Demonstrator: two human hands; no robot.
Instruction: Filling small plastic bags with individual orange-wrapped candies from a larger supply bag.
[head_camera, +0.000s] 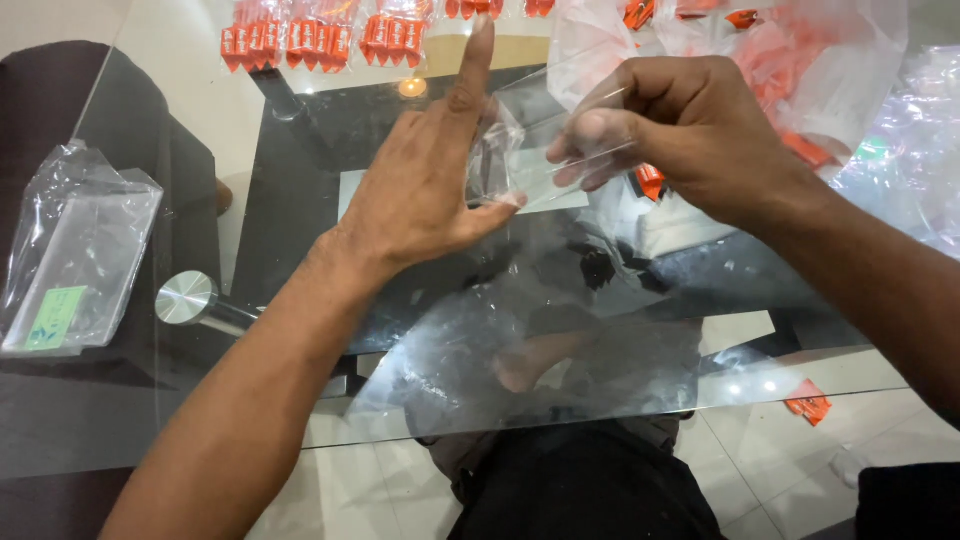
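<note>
**Above the glass table: two hands on a small clear bag**

Over the middle of a glass tabletop (300, 180), left hand (425, 185) held flat and open, fingers straight and spread slightly, index finger pointing up and away, thumb stretched out to the right. Thumb tip touching the lower edge of a small clear plastic bag (510, 160), palm side pressed against the bag's crumpled left end. Right hand (690, 130) curled, fingers (585, 135) pinched together on the bag's right end, thumb on top, fingertips seen through the film. Bag held up off the glass between both hands, apparently empty, though glare makes that hard to confirm.

Just behind the right hand, one orange piece (650, 182) peeking out beneath the knuckles. Farther back, a row of orange packets (325, 40) lined along the table's far edge, and a large clear bag of orange pieces (800, 60) at upper right. At far left, a stack of clear flat bags (75, 255) with a green label, lying on the glass. Near it, a round metal fitting (185, 297) under the tabletop.

Through the glass: dark trousers, a bare foot (525, 365), pale floor tiles. One orange piece on the floor (808, 403) at lower right.
</note>
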